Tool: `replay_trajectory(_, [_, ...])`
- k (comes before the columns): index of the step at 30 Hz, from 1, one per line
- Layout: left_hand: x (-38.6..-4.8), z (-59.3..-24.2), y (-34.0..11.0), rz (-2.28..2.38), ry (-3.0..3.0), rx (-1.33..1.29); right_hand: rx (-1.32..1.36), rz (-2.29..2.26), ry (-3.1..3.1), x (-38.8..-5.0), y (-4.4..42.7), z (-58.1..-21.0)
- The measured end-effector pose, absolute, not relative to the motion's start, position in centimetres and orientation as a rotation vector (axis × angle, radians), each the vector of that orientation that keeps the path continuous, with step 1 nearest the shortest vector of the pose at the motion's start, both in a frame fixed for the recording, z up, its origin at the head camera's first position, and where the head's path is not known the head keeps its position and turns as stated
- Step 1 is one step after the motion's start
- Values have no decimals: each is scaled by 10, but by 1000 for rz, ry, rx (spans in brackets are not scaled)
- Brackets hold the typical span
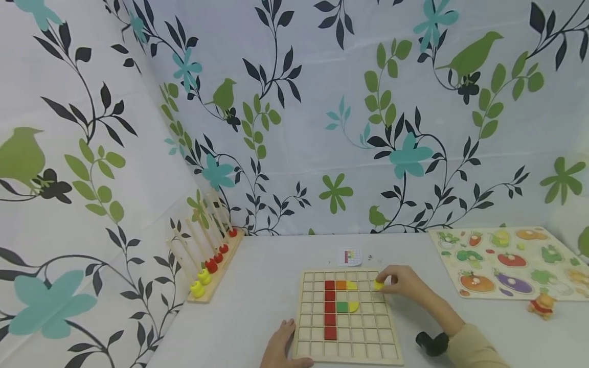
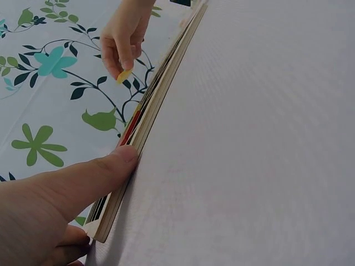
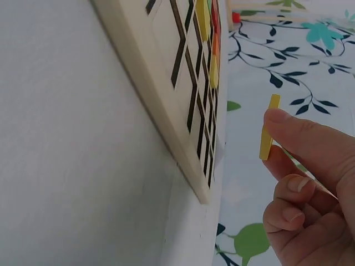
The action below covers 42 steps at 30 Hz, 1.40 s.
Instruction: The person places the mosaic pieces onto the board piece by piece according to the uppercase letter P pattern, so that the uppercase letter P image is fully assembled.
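A square wooden grid board lies on the table, with a column of red square tiles in it. Beside the column sit an orange tile, a green tile and two yellow tiles, the lower one rounded. My left hand holds the board's near left corner; in the left wrist view its thumb lies on the edge. Above the board's far right corner, my right hand pinches another yellow tile between thumb and fingers, seen edge-on in the right wrist view.
A small card with a coloured grid picture lies behind the board. A peg stand with red and yellow pieces is at left. At right are a vegetable puzzle board and a small bear figure. Patterned cloth hangs behind.
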<state>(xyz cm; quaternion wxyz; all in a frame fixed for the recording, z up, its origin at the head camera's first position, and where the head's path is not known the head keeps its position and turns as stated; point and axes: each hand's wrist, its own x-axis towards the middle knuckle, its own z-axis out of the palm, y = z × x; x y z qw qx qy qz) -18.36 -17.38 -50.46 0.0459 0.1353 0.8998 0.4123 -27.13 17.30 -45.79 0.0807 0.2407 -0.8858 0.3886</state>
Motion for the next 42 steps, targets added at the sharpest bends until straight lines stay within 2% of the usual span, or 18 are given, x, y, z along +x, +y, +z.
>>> replay_trajectory(15, [-181,-501,-166,1297,2722,383,775,1148,-2696,-282,132,-460])
replay_trajectory(27, [-181,-502,-163,1269,2743,424,896,1139,-2705,-293,126,-479])
replay_trajectory(42, [-186,-504,-163,1232,2758,452,890,1051,-2782,-294,121,-479])
